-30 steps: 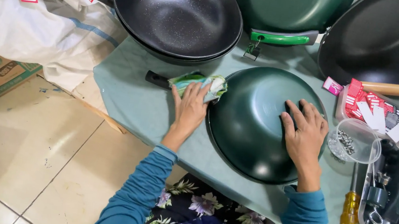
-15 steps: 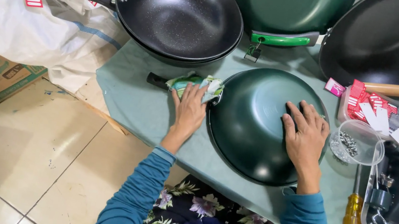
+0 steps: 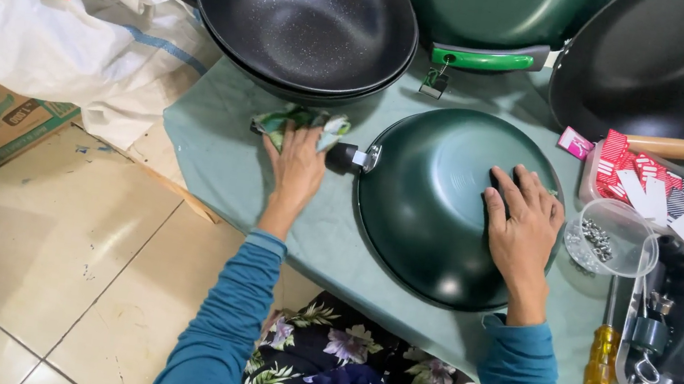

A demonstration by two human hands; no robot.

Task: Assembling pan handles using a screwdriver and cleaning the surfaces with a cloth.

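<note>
Barely anything has shifted since the earlier frame: both hands sit where they were, only the view has edged a little. Left hand [image 3: 297, 163] now, fingers together and curled down over a green cloth [image 3: 298, 121], pressing it onto the stub handle [image 3: 345, 158] of the upturned dark green pan [image 3: 454, 203]. Right hand [image 3: 522, 231] lies flat on the pan's domed underside, fingers spread, pinning it to the green table cover [image 3: 206, 142]. By the look of it, this is the wiping step at the handle joint; the next move would call for firm pressure from the right hand while the cloth works round. Outward: stacked black pans [image 3: 313, 19] above, a yellow-handled screwdriver [image 3: 601, 358] and a clear tub of screws [image 3: 607, 243] just right.
</note>
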